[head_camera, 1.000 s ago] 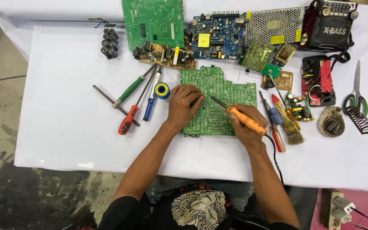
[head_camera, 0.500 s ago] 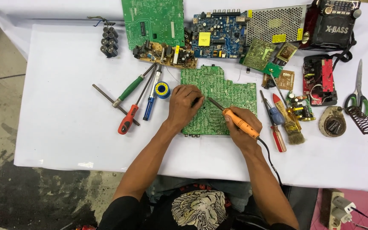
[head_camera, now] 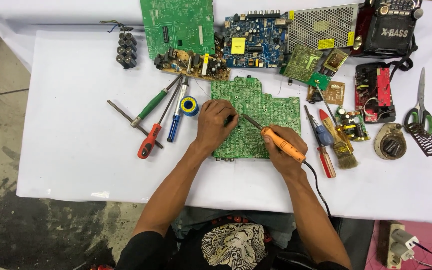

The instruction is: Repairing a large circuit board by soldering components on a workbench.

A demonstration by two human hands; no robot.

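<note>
green circuit board (head_camera: pixel 271 112) lies under left hand (head_camera: pixel 215 122).

— What's it all sitting on?

— A table under a white cloth (head_camera: pixel 66 115). A green circuit board (head_camera: pixel 256 117) lies in the middle. Left of it: a green-handled screwdriver (head_camera: pixel 151 104), a red-handled one (head_camera: pixel 150 141), a blue one (head_camera: pixel 176 122) and a blue solder spool (head_camera: pixel 190 106).

— And right?

— A paintbrush (head_camera: pixel 343 150), green-handled scissors (head_camera: pixel 420 105) (blades pointing away), a coiled wire stand (head_camera: pixel 426 140).

An electronics repair workshop: circuit boards (head_camera: pixel 256 120), screwdrivers (head_camera: pixel 152 102) and a soldering iron (head_camera: pixel 281 144) crowd the white-covered desk (head_camera: pixel 66 125).
</note>
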